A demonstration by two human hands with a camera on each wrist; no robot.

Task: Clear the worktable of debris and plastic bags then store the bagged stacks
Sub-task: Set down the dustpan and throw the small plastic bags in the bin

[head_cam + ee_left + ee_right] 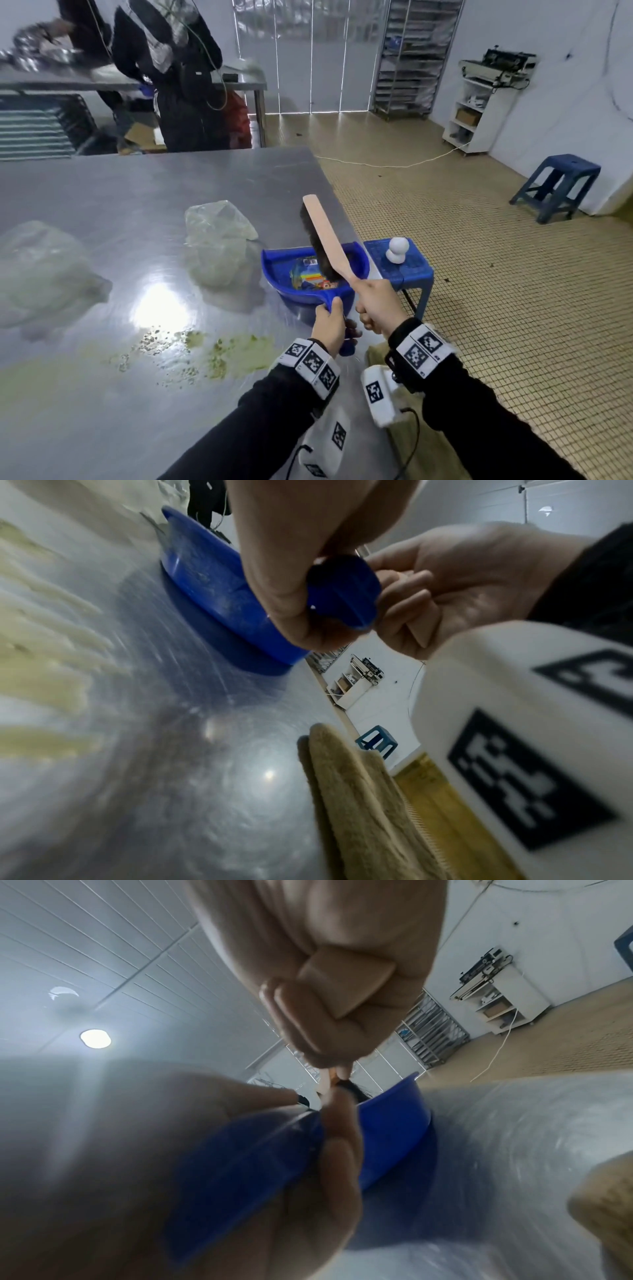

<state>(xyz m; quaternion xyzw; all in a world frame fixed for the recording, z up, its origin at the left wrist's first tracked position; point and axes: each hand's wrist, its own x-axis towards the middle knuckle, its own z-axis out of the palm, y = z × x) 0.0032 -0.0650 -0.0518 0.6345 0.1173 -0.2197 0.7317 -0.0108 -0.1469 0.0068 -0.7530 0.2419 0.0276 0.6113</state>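
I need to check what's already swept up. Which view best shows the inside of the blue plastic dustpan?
The head view: the blue plastic dustpan is seen from above, with colourful wrappers inside under the wooden-handled brush. Both wrist views show only its outer wall and handle.

A ceiling lamp (pixel 95 1038) is glowing cold white overhead, and its glare is pooling on the steel worktop (pixel 102 192) as a bright patch. The head view is bending at its edges and smearing the person at the far table (pixel 164 68). Both wrist views are streaking with motion blur; the left hand (pixel 143 1164) and right hand (pixel 325 969) are looming soft, out of focus, and dim shadows are lying under the blue dustpan (pixel 212 588).
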